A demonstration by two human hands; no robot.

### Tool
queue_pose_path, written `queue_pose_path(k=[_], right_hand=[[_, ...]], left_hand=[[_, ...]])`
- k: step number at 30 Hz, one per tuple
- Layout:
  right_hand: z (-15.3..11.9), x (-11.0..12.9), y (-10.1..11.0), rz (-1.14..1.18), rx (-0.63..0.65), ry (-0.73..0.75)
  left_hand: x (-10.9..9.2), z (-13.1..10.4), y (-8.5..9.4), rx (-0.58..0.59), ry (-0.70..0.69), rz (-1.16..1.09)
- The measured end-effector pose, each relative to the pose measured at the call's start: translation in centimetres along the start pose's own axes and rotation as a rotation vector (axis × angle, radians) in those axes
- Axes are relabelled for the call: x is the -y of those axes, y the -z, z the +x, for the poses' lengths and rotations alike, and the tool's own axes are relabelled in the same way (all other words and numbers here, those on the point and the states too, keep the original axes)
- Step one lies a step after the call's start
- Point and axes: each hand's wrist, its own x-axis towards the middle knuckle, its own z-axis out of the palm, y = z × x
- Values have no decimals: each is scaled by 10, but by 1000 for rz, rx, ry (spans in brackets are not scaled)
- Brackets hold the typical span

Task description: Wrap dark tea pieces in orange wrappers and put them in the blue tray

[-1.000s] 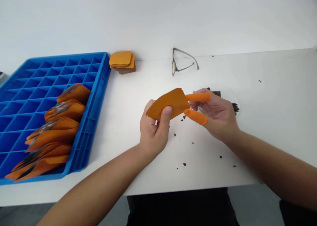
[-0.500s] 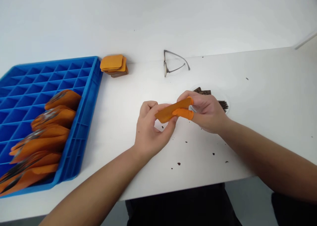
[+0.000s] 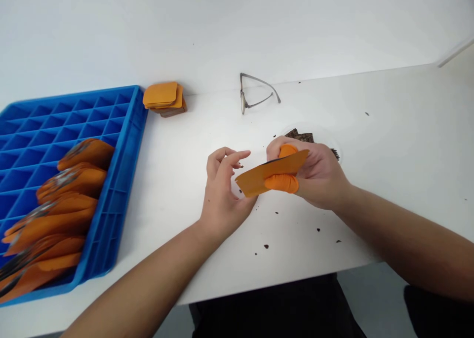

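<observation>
Hovering over a dark-flecked white tabletop (image 3: 388, 180), pale wall (image 3: 333, 27) beyond: orange piece (image 3: 258, 178)

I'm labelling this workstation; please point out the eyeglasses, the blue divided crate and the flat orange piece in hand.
Eyeglasses (image 3: 243, 102): head view, on a lens.
Blue divided crate (image 3: 120, 180): head view, on its right-side wall.
Flat orange piece (image 3: 255, 180): head view, on its broad face.
</observation>
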Motion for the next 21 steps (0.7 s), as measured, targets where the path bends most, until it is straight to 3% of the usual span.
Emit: queue_pose_path(k=[6, 15, 21], right_hand=[[-1, -1, -1, 21, 0, 17], [3, -21, 7, 32, 159, 72], [5, -21, 9, 53, 138, 37]], left_hand=[[0, -1, -1, 20, 34, -36], [-2, 0, 2, 44, 16, 3], [-3, 2, 3, 53, -1, 4]])
